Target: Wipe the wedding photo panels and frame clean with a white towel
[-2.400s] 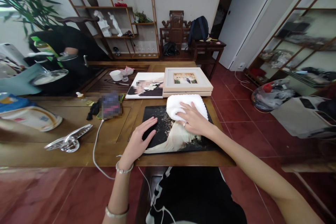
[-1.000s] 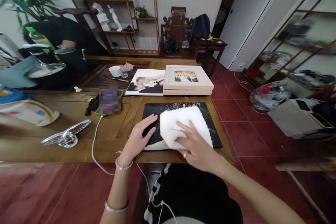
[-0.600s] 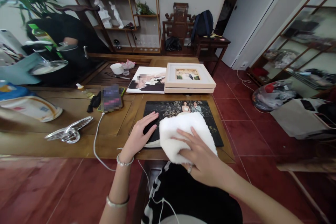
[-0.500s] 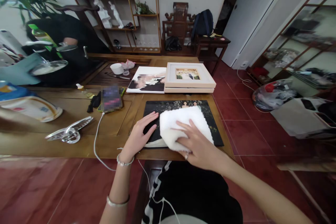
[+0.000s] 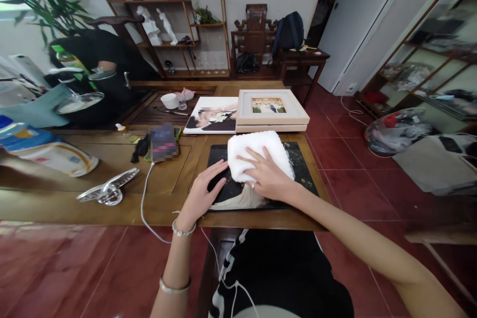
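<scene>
In the head view, your right hand [image 5: 270,176] lay on a white cloth [image 5: 257,141], fingers spread. The cloth covered part of a dark photo panel [image 5: 305,171] on the wooden table [image 5: 121,156]. Your left hand [image 5: 202,193] touched the panel's left edge, thumb apart.

A brown wooden tabletop [image 5: 55,203] spans the left and middle of the view; a dark photo panel [image 5: 246,198] lies just below centre; a white-edged picture [image 5: 211,118] and stacked pale frames [image 5: 244,112] above centre; a phone [image 5: 164,142], silver clip [image 5: 109,190] and blue-and-white bag [image 5: 48,151] towards the left.
</scene>
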The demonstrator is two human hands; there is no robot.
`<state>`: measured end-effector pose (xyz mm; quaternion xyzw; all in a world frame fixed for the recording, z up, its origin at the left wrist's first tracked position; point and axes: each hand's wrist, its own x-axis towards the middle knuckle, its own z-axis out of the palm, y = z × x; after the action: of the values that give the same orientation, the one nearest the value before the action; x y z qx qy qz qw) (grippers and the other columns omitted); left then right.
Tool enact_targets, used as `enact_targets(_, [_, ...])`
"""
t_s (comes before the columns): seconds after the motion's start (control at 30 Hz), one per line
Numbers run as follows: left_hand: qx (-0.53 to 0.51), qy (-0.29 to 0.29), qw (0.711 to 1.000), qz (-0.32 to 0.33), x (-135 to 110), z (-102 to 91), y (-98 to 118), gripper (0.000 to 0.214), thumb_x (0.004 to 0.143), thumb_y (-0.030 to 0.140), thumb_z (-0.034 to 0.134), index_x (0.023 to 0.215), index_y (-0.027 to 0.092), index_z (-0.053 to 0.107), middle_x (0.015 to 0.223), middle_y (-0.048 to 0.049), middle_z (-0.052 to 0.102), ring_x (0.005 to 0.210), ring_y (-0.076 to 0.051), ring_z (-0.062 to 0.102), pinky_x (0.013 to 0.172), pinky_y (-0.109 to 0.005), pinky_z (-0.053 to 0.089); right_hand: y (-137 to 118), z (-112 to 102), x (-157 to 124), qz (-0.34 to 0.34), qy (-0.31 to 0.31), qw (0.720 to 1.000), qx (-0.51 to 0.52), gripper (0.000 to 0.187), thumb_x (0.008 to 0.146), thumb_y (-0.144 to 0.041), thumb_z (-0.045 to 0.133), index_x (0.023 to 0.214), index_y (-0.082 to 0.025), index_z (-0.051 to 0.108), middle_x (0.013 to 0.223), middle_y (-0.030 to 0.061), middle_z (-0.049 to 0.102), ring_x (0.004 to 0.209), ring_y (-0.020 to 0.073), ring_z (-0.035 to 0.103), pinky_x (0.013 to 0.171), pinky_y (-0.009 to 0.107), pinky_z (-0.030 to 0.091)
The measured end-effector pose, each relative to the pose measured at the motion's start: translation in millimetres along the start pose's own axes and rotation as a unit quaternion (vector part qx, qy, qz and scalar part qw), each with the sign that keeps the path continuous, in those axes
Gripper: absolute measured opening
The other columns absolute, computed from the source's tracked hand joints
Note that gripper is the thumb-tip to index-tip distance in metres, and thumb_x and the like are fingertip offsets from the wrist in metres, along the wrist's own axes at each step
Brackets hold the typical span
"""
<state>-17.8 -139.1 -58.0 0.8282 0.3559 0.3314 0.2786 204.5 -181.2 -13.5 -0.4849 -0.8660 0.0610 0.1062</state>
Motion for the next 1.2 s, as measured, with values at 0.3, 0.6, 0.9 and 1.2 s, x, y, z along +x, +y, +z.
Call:
enact_targets(0.3, [-0.003, -0.001, 1.0, -0.001, 1, -1.0, 3, 0.037, 0.093, 0.031, 0.05, 0.128, 0.023, 0.058, 0.136, -0.0063, 0.056, 0.132, -0.023, 0.045, 0.112, -0.046, 0.035, -72, -1, -72, 0.004, -0.047, 0.997, 0.058, 0.022, 0.08, -0.019, 0.059, 0.098, -0.022, 0.071, 0.154, 0.0045, 0.028, 0.144, 0.0361, 0.007, 0.11, 0.068, 0.0])
enact_targets(0.6, [-0.009, 0.002, 1.0, -0.001, 0, -0.2, 3, 0.037, 0.093, 0.029, 0.05, 0.128, 0.021, 0.057, 0.135, -0.006, 0.057, 0.132, -0.021, 0.045, 0.113, -0.043, 0.033, -16, -12, -74, 0.13, 0.051, 0.99, 0.02, 0.029, 0.084, -0.013, 0.048, 0.106, -0.018, 0.067, 0.143, 0.01, 0.047, 0.14, 0.0295, 0.028, 0.112, 0.061, 0.018])
enact_targets(0.9, [-0.062, 0.041, 0.997, 0.003, -6, -5.6, 15, 0.044, 0.099, 0.036, 0.032, 0.137, 0.023, 0.049, 0.145, -0.0043, 0.046, 0.137, -0.022, 0.038, 0.116, -0.042, 0.026, -9, -4, -24, 0.114, 0.039, 0.993, -0.017, 0.034, 0.085, -0.014, 0.049, 0.115, -0.019, 0.065, 0.145, 0.0102, 0.045, 0.139, 0.0368, 0.024, 0.107, 0.07, 0.015])
enact_targets(1.2, [-0.086, 0.124, 0.989, 0.009, -9, -3.0, 11, 0.057, 0.098, 0.048, 0.015, 0.141, 0.023, 0.043, 0.149, -0.0042, 0.04, 0.139, -0.024, 0.033, 0.117, -0.043, 0.023, -53, 1, -17, -0.182, -0.046, 0.982, 0.019, 0.025, 0.083, -0.022, 0.057, 0.103, -0.021, 0.071, 0.147, 0.0074, 0.042, 0.141, 0.0332, 0.022, 0.111, 0.064, 0.013])
